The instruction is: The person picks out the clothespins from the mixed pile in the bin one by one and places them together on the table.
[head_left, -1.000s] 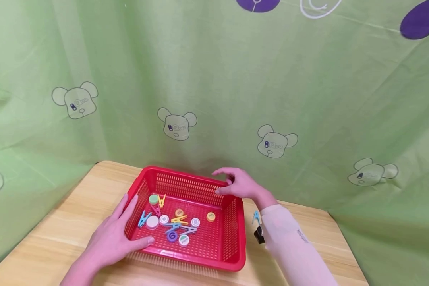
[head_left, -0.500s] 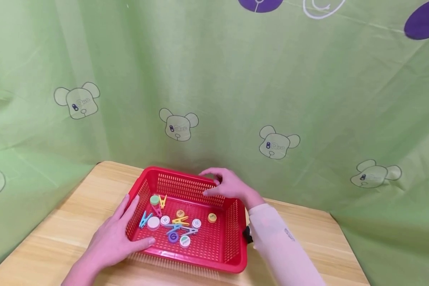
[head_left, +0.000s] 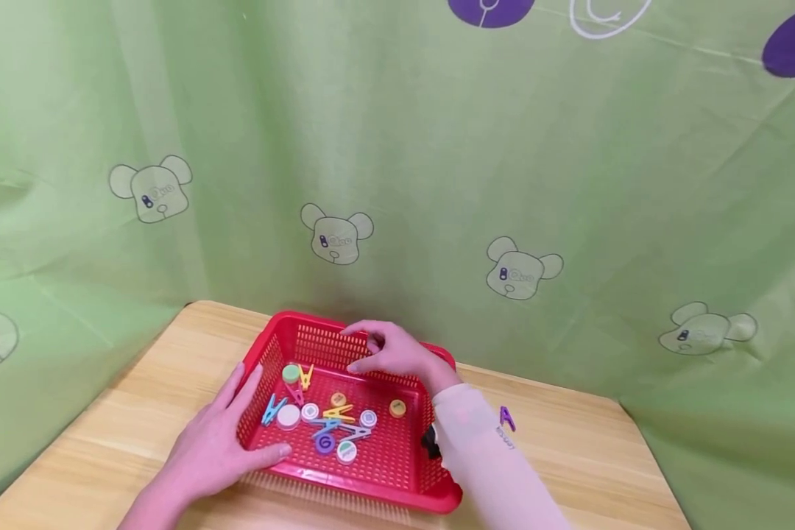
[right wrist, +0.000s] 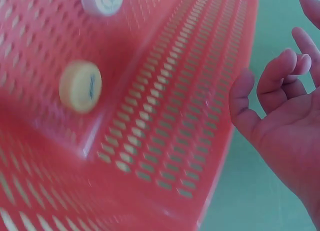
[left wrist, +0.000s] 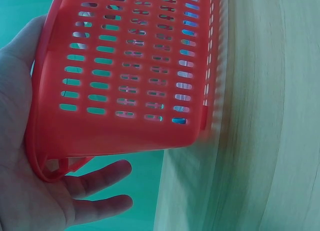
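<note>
A red slotted basket [head_left: 397,464] stands on the wooden table. Loose bottle caps, such as a white cap [head_left: 288,417], a green cap [head_left: 291,373] and a yellow cap [head_left: 397,408], lie on its floor among several clothespins, including a yellow clothespin [head_left: 338,413] and a blue clothespin [head_left: 274,410]. My left hand [head_left: 202,445] rests against the basket's near left corner, thumb over the front rim; the left wrist view shows two fingers stretched straight past the rim. Above the basket's back wall hovers my right hand [head_left: 397,355], loosely curled, with nothing between thumb and fingers.
On the table right of the basket lies a purple clothespin [head_left: 506,418], close to the right sleeve [head_left: 483,442]. A black object [head_left: 430,443] shows at that sleeve's lower edge. Behind the table hangs a green curtain [head_left: 404,147] printed with bear heads.
My right hand has moved left across the basket's back side. The purple clothespin has come into view, while the blue one right of the basket is now hidden. The left hand stays put.
</note>
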Demonstrator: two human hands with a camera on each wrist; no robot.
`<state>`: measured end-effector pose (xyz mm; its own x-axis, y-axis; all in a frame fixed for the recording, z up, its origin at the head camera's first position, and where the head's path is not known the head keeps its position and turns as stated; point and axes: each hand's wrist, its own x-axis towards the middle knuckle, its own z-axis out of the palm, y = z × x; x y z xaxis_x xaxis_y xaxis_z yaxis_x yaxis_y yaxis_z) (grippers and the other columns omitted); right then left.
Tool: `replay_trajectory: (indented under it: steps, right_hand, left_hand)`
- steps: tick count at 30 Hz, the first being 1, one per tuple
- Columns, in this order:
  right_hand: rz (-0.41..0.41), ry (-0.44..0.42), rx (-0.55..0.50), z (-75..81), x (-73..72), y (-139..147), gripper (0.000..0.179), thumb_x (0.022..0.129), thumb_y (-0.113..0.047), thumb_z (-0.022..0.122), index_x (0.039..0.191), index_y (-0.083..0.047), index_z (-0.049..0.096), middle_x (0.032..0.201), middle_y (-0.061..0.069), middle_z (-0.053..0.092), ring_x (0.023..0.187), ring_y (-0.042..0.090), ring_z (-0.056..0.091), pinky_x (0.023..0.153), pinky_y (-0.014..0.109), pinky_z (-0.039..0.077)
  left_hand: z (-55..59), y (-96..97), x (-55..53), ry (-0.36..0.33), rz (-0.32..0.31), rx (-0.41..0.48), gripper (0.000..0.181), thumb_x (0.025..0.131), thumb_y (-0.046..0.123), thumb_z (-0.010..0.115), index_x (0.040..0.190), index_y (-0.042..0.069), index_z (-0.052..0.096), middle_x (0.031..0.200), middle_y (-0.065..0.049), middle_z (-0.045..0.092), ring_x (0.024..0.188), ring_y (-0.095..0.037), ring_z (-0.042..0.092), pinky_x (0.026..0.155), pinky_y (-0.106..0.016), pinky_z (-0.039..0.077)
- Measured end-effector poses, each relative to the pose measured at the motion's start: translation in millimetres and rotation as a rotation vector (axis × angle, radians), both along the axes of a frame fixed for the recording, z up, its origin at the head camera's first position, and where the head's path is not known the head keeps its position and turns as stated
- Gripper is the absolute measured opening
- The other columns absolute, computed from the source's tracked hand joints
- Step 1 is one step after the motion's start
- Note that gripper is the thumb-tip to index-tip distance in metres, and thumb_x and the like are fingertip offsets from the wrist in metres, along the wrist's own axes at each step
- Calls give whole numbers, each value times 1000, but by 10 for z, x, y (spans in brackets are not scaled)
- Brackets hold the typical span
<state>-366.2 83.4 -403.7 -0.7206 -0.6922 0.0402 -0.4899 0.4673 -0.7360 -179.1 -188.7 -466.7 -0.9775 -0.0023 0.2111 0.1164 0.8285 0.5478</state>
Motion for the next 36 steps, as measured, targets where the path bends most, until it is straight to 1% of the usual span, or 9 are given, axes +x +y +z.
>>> replay_trajectory:
  steps: [7, 12, 17, 22, 25, 27, 29, 34, 36]
  right_hand:
    - [42, -104, -69, -218, -9, -146, 57, 85, -20, 82, 138, -21, 61, 70, 5, 43, 66, 18, 42, 63, 29, 41]
    - [43, -161, -85, -370, -25, -240, 63, 83, -24, 84, 141, -26, 59, 72, 6, 44, 67, 19, 43, 62, 29, 43]
    - [75, -188, -73, -480, -65, -343, 67, 83, -29, 83, 144, -29, 56, 75, 5, 48, 69, 18, 46, 64, 30, 47]
    - [68, -276, -79, -547, -126, -418, 66, 84, -31, 82, 145, -31, 55, 74, 4, 47, 68, 19, 46, 67, 32, 47]
    - [56, -324, -65, -571, -169, -444, 68, 82, -35, 83, 144, -33, 55, 86, 5, 53, 77, 19, 48, 72, 34, 47]
    - [49, -342, -37, -595, -193, -451, 71, 80, -37, 84, 145, -33, 54, 97, 7, 57, 86, 19, 51, 77, 35, 48]
    - [38, -362, -3, -626, -206, -449, 74, 78, -38, 85, 145, -34, 54, 113, 7, 58, 97, 19, 54, 84, 37, 49]
    - [41, -367, 57, -721, -224, -450, 76, 79, -37, 85, 147, -30, 51, 127, 6, 58, 108, 20, 58, 90, 42, 50]
    - [47, -354, 70, -739, -227, -462, 76, 80, -35, 85, 148, -28, 51, 129, 6, 58, 109, 21, 59, 91, 43, 50]
  left_hand:
    - [-26, -16, -22, -4, 9, -2, 122, 68, 82, 69, 162, 21, 19, 164, -16, 14, 132, -52, 39, 90, -71, 42]
    - [-10, -18, -34, 15, 4, -5, 120, 70, 80, 70, 162, 20, 20, 164, -16, 15, 130, -53, 41, 89, -71, 43]
    - [-4, -16, -33, 20, 2, -9, 120, 70, 82, 67, 162, 20, 20, 164, -16, 15, 130, -54, 41, 88, -71, 43]
    - [0, -30, -36, 22, 12, -8, 122, 69, 85, 65, 162, 20, 20, 164, -15, 14, 130, -54, 41, 89, -71, 43]
    - [15, -34, -45, 29, 16, -10, 121, 69, 84, 66, 162, 20, 20, 164, -15, 15, 131, -54, 40, 89, -71, 43]
    - [18, -31, -46, 30, 16, -10, 121, 69, 83, 67, 161, 20, 21, 164, -15, 15, 131, -53, 41, 89, -70, 43]
    - [16, -25, -44, 27, 15, -9, 120, 69, 81, 68, 161, 20, 21, 164, -15, 15, 130, -53, 41, 89, -70, 43]
    - [-4, -10, -42, 17, 18, -16, 120, 69, 80, 69, 161, 19, 22, 164, -15, 15, 130, -53, 41, 89, -70, 43]
    - [-8, -12, -48, 14, 21, -23, 120, 69, 81, 69, 161, 19, 22, 164, -15, 14, 130, -53, 41, 89, -70, 43]
